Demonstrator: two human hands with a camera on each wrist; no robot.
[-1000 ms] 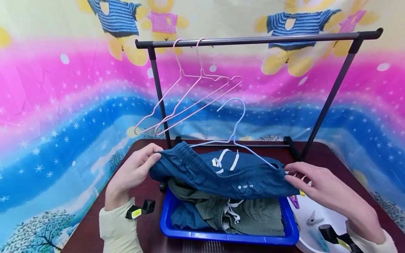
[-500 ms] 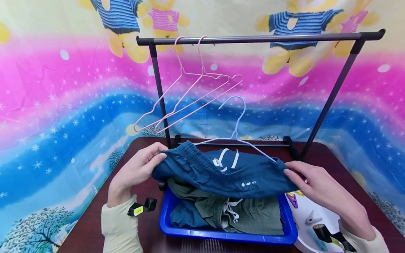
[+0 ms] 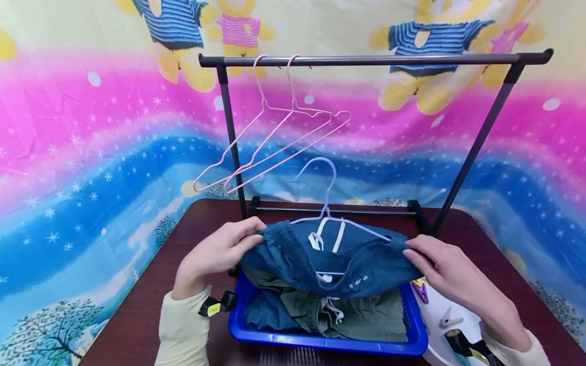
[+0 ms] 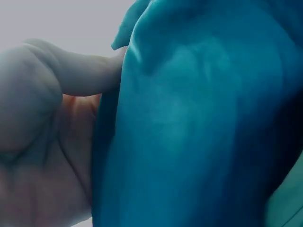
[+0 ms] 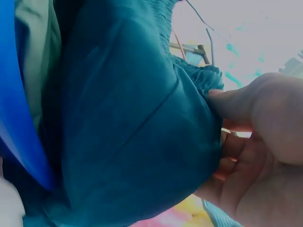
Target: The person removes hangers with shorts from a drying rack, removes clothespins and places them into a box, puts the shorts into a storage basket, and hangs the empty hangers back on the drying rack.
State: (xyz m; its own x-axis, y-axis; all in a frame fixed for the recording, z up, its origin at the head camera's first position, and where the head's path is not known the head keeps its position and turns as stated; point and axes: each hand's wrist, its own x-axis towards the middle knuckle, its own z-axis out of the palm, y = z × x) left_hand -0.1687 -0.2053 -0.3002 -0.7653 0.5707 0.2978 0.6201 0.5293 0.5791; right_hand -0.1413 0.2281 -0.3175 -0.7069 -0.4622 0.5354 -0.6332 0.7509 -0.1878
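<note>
Navy blue drawstring shorts (image 3: 380,272) are stretched between both hands above a blue basket (image 3: 329,341). My left hand (image 3: 220,249) pinches the left end of their elastic waistband between thumb and fingers. At the other end, my right hand (image 3: 450,267) pinches the waistband's right side. Inside the waist opening sits a light blue hanger (image 3: 328,203), its hook upright and its lower bar partly showing at the front. In the left wrist view the shorts (image 4: 180,127) cover most of the picture. The right wrist view has the thumb pressed on the gathered waistband (image 5: 203,78).
Two pink hangers (image 3: 274,129) hang from the black rack's bar (image 3: 389,60) at the back. Olive green shorts (image 3: 366,315) and more blue cloth (image 3: 270,311) lie in the basket. A white bowl (image 3: 435,310) with clothespins (image 3: 450,319) stands at the right.
The hands have come closer together, mainly the left moving right. The light blue hanger has shifted left and dropped lower into the waistband, which now sags open more at the front.
</note>
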